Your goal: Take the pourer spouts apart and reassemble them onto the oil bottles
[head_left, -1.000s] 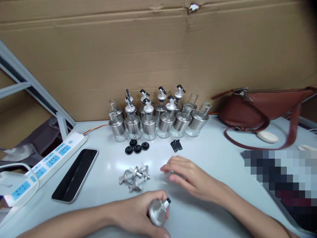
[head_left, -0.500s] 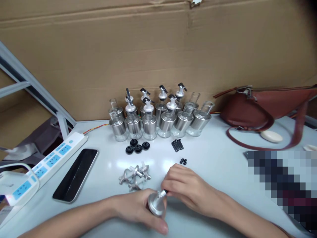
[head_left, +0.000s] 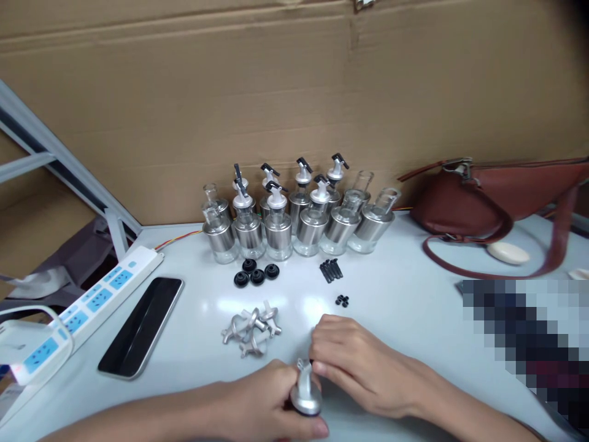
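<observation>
My left hand [head_left: 271, 402] is wrapped round a silver bottle pourer [head_left: 305, 393], its spout pointing up and away from me. A dark rim shows under the pourer's round base. My right hand [head_left: 356, 365] is pinched at the spout tip, with a small dark piece partly showing between fingertips and spout. Beyond my left hand lies a pile of loose silver pourer spouts [head_left: 253, 328]. Small black plugs [head_left: 342, 301] sit just beyond my right hand, with black levers [head_left: 331, 270] behind them. Several black ribbed stoppers [head_left: 256, 277] are grouped farther left.
Glass bottles with metal sleeves [head_left: 278, 236] stand in two rows at the back, several topped with pourers. A phone [head_left: 140, 328] and a power strip [head_left: 99, 301] lie on the left. A brown bag [head_left: 460, 205] and a pale oval object [head_left: 508, 253] are on the right.
Both hands have moved slightly right and toward me with the pourer. The pourer has turned more upright, and my right fingers now cover more of the dark piece at its tip.
</observation>
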The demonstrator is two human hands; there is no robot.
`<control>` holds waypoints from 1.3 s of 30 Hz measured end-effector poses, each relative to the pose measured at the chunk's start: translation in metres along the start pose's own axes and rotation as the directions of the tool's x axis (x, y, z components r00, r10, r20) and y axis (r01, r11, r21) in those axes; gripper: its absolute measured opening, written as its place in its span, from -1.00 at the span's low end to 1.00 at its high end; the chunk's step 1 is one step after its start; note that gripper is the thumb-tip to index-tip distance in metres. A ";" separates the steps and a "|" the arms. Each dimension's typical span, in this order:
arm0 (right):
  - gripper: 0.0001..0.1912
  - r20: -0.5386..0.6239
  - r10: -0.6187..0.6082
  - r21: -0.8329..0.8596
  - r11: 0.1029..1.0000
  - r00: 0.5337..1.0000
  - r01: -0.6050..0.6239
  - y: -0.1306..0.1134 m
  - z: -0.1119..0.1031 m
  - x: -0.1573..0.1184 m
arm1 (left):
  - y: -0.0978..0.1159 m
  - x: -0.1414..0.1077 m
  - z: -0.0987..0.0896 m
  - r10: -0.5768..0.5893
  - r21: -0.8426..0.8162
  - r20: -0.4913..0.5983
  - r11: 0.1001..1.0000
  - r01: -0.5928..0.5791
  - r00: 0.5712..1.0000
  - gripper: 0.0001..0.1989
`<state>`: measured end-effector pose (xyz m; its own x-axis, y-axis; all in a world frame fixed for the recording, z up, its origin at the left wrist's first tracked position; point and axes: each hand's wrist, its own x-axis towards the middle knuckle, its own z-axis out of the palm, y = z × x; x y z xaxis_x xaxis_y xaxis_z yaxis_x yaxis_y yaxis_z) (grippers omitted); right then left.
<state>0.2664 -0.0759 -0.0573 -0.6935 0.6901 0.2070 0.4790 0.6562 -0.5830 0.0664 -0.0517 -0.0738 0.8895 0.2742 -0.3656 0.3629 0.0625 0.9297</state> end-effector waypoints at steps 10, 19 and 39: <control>-0.40 -0.078 -0.056 0.042 0.997 0.995 0.059 0.000 -0.002 0.002 | -0.001 -0.003 0.003 0.048 -0.070 -0.038 0.996 -0.051 0.998 -0.41; -0.49 -0.211 -0.234 -0.086 0.972 0.949 0.220 0.003 0.006 0.002 | 0.008 -0.004 0.001 0.140 -0.149 0.039 0.980 -0.133 0.989 -0.33; -0.45 -0.244 -0.307 -0.296 0.927 0.920 0.231 0.006 0.006 0.001 | 0.007 -0.005 0.001 0.165 -0.029 -0.036 0.986 -0.166 0.986 -0.49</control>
<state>0.2651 -0.0733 -0.0651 -0.6538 0.5077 0.5610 0.4431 0.8579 -0.2601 0.0646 -0.0534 -0.0653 0.9265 0.3155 -0.2052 0.2019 0.0436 0.9784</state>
